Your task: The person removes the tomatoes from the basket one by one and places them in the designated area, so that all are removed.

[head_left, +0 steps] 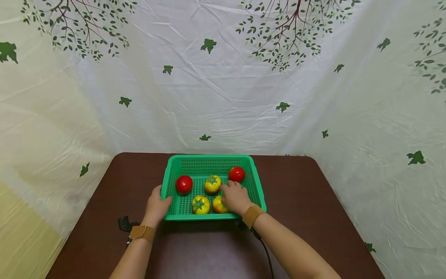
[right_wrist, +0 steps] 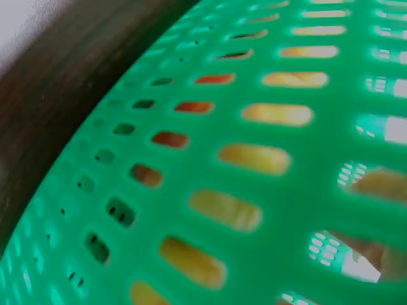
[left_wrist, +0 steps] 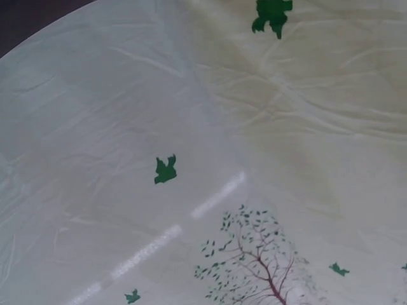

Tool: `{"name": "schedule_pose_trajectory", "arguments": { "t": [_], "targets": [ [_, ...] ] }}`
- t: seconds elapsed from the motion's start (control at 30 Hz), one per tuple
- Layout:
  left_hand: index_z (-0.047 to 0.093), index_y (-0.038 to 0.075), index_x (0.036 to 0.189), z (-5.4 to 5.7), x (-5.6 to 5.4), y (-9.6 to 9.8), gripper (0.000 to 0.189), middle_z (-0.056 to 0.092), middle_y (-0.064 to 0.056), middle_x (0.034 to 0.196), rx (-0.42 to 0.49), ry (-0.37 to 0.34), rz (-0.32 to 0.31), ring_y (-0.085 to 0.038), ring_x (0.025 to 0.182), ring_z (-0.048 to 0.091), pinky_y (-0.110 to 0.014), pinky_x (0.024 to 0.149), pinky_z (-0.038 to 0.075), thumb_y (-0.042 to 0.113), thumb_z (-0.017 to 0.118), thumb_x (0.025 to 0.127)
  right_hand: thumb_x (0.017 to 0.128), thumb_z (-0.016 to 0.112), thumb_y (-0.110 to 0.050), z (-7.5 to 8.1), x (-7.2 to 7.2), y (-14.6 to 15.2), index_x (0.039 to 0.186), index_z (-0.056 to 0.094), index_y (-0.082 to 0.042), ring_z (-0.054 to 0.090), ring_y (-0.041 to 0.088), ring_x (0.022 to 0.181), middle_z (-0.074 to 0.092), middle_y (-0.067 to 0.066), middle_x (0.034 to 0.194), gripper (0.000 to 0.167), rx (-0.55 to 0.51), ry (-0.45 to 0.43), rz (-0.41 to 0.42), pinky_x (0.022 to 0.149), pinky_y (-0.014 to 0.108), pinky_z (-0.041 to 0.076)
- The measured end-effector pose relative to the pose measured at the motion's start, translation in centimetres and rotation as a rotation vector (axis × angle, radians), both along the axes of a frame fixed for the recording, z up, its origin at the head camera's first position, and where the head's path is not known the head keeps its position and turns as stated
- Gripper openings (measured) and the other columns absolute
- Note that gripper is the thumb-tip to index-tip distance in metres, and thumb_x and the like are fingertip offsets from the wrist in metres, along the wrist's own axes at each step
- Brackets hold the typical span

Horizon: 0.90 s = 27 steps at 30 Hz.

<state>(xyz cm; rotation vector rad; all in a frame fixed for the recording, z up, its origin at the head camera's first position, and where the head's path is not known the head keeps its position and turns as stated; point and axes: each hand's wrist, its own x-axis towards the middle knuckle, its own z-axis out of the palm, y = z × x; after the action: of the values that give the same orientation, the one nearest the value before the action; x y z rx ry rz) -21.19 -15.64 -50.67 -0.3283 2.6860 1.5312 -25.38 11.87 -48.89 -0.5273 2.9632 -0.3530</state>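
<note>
A green slotted basket [head_left: 212,216] stands on the table with a few round tomatoes inside. My left hand [head_left: 156,207] grips its left rim, thumb over the inner side. Inside, my right hand [head_left: 237,197] lies palm down with fingers loosely extended. Its fingertips are right at a red tomato [head_left: 237,174], its thumb side beside a yellow tomato [head_left: 212,184]. The hand partly covers a yellow-red tomato [head_left: 218,205]. Another yellow tomato [head_left: 200,205] with a green leafy top sits at the front; a red tomato [head_left: 184,185] is at left. Basket wall [right_wrist: 254,184] fills the right wrist view.
The dark brown table [head_left: 296,217] extends around the basket. Behind and beside it hangs a pale curtain [head_left: 195,112] printed with leaves and branches, which fills most of the left wrist view. A black cable [head_left: 266,252] trails from the right wristband [head_left: 253,216].
</note>
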Motion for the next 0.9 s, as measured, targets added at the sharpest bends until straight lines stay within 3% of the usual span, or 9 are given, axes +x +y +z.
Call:
{"name": "schedule_pose_trajectory", "arguments": {
  "t": [0.1, 0.23, 0.37, 0.53, 0.9],
  "targets": [
    [0.02, -0.007, 0.156, -0.2, -0.3, 0.1, 0.068, 0.038, -0.032, 0.152, -0.076, 0.015, 0.002, -0.047, 0.133, 0.047, -0.063, 0.108, 0.042, 0.016, 0.05, 0.099, 0.095, 0.058, -0.01, 0.3, -0.2, 0.4, 0.134, 0.063, -0.01, 0.041, 0.046, 0.139, 0.047, 0.023, 0.149, 0.039, -0.02, -0.067, -0.024, 0.109, 0.063, 0.042],
    [0.012, -0.007, 0.157, -0.6, -0.6, 0.2, 0.068, 0.026, -0.031, 0.16, -0.107, 0.019, -0.02, -0.049, 0.145, 0.032, -0.064, 0.117, 0.032, 0.012, 0.044, 0.101, 0.089, 0.064, -0.006, 0.4, -0.4, 1.3, 0.133, 0.062, -0.004, 0.04, 0.049, 0.137, 0.048, 0.027, 0.145, 0.044, -0.018, -0.129, -0.031, 0.111, 0.061, 0.041],
    [0.011, -0.007, 0.157, -0.6, -0.7, 0.2, 0.066, 0.024, -0.032, 0.16, -0.107, 0.02, -0.032, -0.049, 0.147, 0.028, -0.064, 0.118, 0.028, 0.01, 0.043, 0.102, 0.088, 0.063, -0.002, 0.0, -0.5, 1.8, 0.128, 0.063, -0.002, 0.051, 0.044, 0.121, 0.055, 0.026, 0.131, 0.041, 0.021, -0.12, -0.043, 0.103, 0.058, 0.047],
    [0.012, -0.007, 0.158, -0.8, -0.7, 0.3, 0.066, 0.025, -0.031, 0.161, -0.109, 0.022, -0.031, -0.048, 0.147, 0.03, -0.064, 0.119, 0.027, 0.011, 0.043, 0.103, 0.088, 0.068, -0.008, 0.0, -0.5, 1.9, 0.131, 0.063, -0.006, 0.054, 0.037, 0.106, 0.058, 0.022, 0.127, 0.043, 0.097, -0.133, -0.063, 0.089, 0.053, 0.052],
    [0.011, -0.006, 0.158, -0.5, -0.7, 0.4, 0.065, 0.024, -0.03, 0.162, -0.111, 0.008, -0.022, -0.047, 0.148, 0.028, -0.063, 0.12, 0.026, 0.011, 0.042, 0.103, 0.079, 0.076, -0.009, -0.2, -0.8, 2.4, 0.131, 0.061, -0.003, 0.057, 0.038, 0.107, 0.062, 0.022, 0.121, 0.054, 0.033, -0.133, -0.068, 0.096, 0.053, 0.05]
  ]
}}
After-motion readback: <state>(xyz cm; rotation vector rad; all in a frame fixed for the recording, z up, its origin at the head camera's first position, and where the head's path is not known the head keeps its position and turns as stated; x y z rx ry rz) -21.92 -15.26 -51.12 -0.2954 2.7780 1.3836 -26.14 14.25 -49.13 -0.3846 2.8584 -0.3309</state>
